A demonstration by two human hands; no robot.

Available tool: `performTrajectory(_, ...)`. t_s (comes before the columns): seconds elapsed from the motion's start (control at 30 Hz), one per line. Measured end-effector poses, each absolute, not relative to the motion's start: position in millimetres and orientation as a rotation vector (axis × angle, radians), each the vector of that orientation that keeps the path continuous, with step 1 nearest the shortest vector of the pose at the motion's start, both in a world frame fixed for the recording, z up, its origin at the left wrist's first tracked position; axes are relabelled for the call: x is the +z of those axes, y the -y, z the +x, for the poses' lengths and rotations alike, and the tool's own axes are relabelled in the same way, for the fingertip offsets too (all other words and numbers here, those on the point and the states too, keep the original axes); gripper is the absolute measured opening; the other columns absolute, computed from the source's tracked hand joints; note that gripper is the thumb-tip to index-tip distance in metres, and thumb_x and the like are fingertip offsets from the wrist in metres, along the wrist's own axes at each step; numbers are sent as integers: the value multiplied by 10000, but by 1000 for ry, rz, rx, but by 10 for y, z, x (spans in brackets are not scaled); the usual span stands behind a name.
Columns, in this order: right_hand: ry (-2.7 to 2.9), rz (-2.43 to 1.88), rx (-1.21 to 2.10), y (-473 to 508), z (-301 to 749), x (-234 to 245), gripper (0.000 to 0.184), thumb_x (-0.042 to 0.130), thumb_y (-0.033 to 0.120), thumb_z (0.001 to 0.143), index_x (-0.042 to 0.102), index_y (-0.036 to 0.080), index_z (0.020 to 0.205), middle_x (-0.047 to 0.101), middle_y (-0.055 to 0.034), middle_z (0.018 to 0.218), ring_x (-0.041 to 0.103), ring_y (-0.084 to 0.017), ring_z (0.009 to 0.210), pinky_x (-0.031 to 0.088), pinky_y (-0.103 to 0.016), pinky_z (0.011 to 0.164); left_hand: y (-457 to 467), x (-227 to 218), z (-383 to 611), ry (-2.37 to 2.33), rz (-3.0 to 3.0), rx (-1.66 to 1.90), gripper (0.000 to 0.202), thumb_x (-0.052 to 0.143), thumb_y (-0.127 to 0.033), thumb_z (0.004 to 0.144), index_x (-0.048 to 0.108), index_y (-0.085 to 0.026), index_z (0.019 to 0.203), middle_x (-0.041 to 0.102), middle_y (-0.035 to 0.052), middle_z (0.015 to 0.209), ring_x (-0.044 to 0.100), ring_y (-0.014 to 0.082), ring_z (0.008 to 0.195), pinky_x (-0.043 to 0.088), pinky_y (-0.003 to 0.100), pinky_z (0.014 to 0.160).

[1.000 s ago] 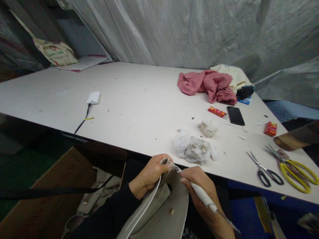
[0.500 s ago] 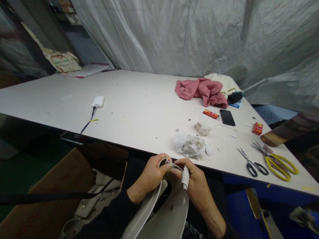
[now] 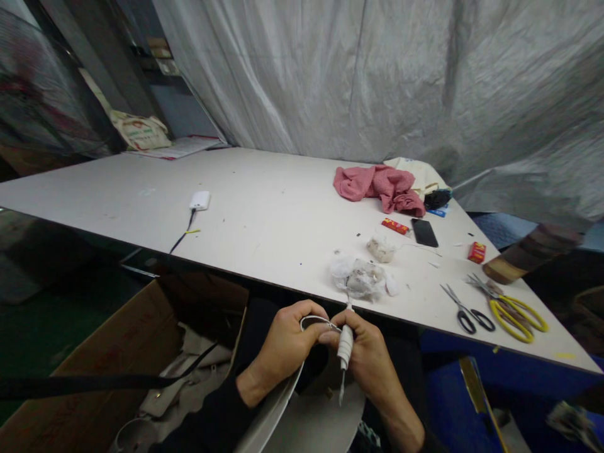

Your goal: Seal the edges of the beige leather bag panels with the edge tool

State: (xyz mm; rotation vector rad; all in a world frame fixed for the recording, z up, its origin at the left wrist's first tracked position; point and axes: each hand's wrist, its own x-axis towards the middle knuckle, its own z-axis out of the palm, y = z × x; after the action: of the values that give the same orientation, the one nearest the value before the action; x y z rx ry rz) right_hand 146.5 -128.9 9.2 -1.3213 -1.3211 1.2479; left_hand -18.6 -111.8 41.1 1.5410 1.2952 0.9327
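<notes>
Just below the table's near edge, my left hand (image 3: pixel 287 343) is closed on the top rim of a pale grey bag piece (image 3: pixel 306 412) that curves down onto my lap. My right hand (image 3: pixel 365 352) is closed around a slim white pen-like tool (image 3: pixel 345 343), held upright with its tip at the rim beside my left thumb. The two hands touch at the rim. A thin wire hangs from the tool's lower end.
On the white table (image 3: pixel 264 207): a crumpled grey-white wad (image 3: pixel 363 278), black scissors (image 3: pixel 465 311), yellow-handled scissors (image 3: pixel 512 308), a dark phone (image 3: pixel 424 232), pink cloth (image 3: pixel 380 185), red boxes (image 3: pixel 476 252), a white charger (image 3: pixel 200 200). A cardboard box (image 3: pixel 94 371) of bag parts sits lower left.
My right hand has swung the white tool from lying along my wrist to standing upright at the rim. The view has tilted up and shifted slightly.
</notes>
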Motion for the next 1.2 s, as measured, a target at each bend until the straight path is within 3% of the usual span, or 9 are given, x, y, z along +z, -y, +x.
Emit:
performTrajectory(0.27, 1551, -1392, 1032, 1327, 1474, 90, 274, 705, 466, 896, 729, 199, 840, 572, 33, 620, 487, -131, 585, 368, -230, 559, 987, 356, -338, -1118, 1548, 833, 134, 665, -162, 816, 774, -159, 894, 774, 32, 884, 688, 196, 864, 504, 286, 823)
performTrajectory(0.53, 1625, -1509, 832, 1304, 1523, -19, 268, 694, 487, 851, 751, 226, 847, 618, 19, 649, 519, -157, 608, 375, -247, 580, 939, 247, -608, -985, 1337, 924, 281, 759, -222, 824, 771, -139, 1092, 779, 118, 1097, 709, 234, 999, 540, 365, 917)
performTrajectory(0.8, 1631, -1528, 869, 1312, 1510, -49, 282, 664, 493, 876, 758, 228, 862, 643, 3, 684, 549, -176, 646, 390, -263, 605, 1032, 248, -744, -997, 1262, 1000, 233, 733, -254, 874, 764, -140, 1075, 783, 111, 1111, 728, 232, 1023, 552, 381, 963)
performTrajectory(0.93, 1624, -1563, 849, 1324, 1520, -63, 280, 665, 495, 881, 755, 231, 864, 633, 10, 680, 539, -171, 640, 384, -264, 608, 1220, 337, -873, -1211, 1414, 1229, 145, 686, -223, 904, 777, -158, 995, 784, 96, 1077, 715, 229, 1033, 543, 362, 974)
performTrajectory(1.07, 1615, -1556, 841, 1317, 1508, -43, 262, 673, 477, 875, 748, 227, 859, 627, 15, 665, 541, -167, 634, 382, -261, 603, 1748, 526, -1137, -1554, 1724, 1499, 112, 665, -143, 920, 751, -213, 934, 753, 47, 991, 703, 197, 936, 541, 309, 857)
performTrajectory(1.13, 1602, -1555, 827, 1304, 1488, -26, 251, 680, 468, 870, 744, 226, 858, 618, 20, 656, 538, -162, 625, 380, -258, 600, 2068, 630, -1273, -1417, 1963, 1366, 165, 680, -87, 882, 729, -241, 917, 748, 21, 916, 712, 185, 852, 545, 291, 777)
performTrajectory(1.2, 1608, -1548, 808, 1292, 1465, -13, 241, 686, 460, 868, 739, 226, 852, 608, 25, 652, 532, -155, 615, 377, -255, 597, 2343, 707, -1362, -1335, 2160, 1018, 281, 673, -87, 866, 728, -267, 1074, 773, 47, 1107, 740, 220, 975, 560, 303, 812)
